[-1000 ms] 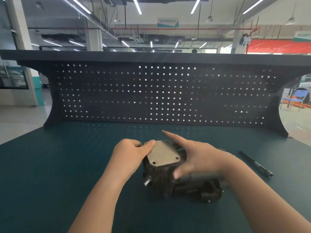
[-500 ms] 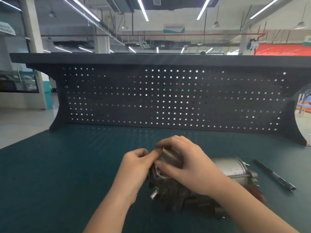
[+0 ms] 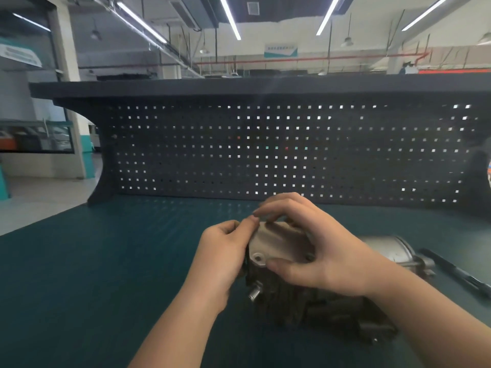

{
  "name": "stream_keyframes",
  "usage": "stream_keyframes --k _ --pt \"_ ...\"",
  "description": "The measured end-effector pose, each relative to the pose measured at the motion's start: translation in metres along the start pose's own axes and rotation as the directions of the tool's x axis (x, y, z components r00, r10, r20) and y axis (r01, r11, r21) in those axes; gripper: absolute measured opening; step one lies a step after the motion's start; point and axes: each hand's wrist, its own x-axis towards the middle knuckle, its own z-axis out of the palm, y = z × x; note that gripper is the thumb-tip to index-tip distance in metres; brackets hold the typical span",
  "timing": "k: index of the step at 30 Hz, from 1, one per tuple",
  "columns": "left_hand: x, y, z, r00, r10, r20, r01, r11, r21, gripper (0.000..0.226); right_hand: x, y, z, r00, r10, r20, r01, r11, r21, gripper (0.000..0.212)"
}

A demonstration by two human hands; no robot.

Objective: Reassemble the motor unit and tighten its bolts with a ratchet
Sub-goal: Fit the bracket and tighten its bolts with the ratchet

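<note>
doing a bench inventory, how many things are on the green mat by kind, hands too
hands: 2, left hand and right hand
motor unit: 1
cover plate: 1
long dark tool: 1
total: 5

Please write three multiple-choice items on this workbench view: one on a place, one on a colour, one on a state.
1. Where does the ratchet lie?
A. right of the motor unit
B. left of it
C. hung on the pegboard

2. What colour is the bench mat?
A. red
B. dark teal
C. white

3. What is the right hand doing?
A. resting flat on the mat
B. gripping the ratchet
C. holding the metal cover plate on the motor unit

Answers:
1 A, it lies on the mat at the right edge.
2 B, teal all around the hands.
3 C, thumb and fingers curl round the plate, opposite the left hand.
</note>
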Motion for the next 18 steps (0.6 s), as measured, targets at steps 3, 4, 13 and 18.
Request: stream_keyframes --k 3,4,13,18 --pt "-0.003 0.017 -0.007 0.994 -0.009 -0.109 -0.024 0.955 -0.296 0.039 -0.001 0.001 0.000 1.000 0.023 -0.012 -0.023 1.000 0.010 0.049" --pt "-0.003 0.025 -0.011 0.998 -0.031 -0.058 -0.004 0.851 -0.525 0.041 -0.002 0.000 0.001 0.999 0.046 -0.013 -0.045 0.999 0.019 0.050" --pt "-0.009 0.053 0.033 0.878 -0.122 0.463 0.479 0.189 -0.857 0.027 -0.002 0.002 -0.001 0.994 0.105 0.002 -0.103 0.976 0.189 0.095" --pt "-0.002 0.049 0.036 0.896 -0.172 0.410 0.443 0.281 -0.851 0.022 -0.003 0.004 -0.007 0.981 0.144 -0.129 -0.075 0.898 0.433 0.060"
